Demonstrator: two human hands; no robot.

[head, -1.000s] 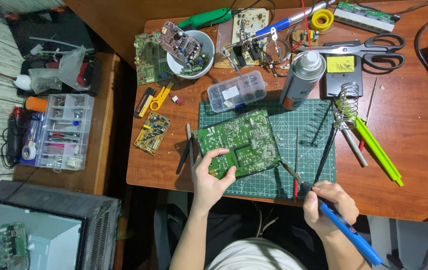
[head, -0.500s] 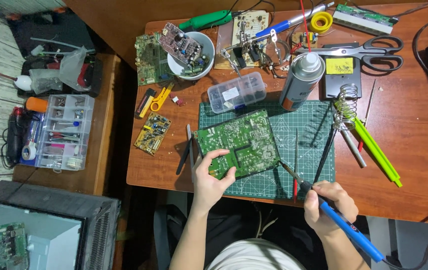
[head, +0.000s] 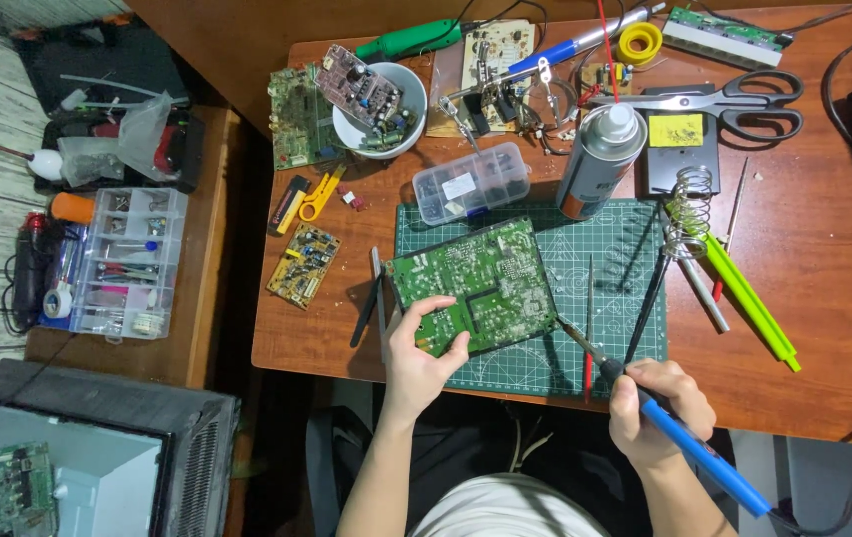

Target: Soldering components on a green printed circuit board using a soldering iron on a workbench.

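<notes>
Your left hand (head: 424, 356) covers the near left corner of the green printed circuit board (head: 473, 285), so you cannot see the parts there. The blue-handled soldering iron (head: 689, 447) in your right hand (head: 657, 408) has its cable cut off by the lower edge. The small components inside the clear plastic compartment box (head: 472, 183) are too tiny to identify.
</notes>
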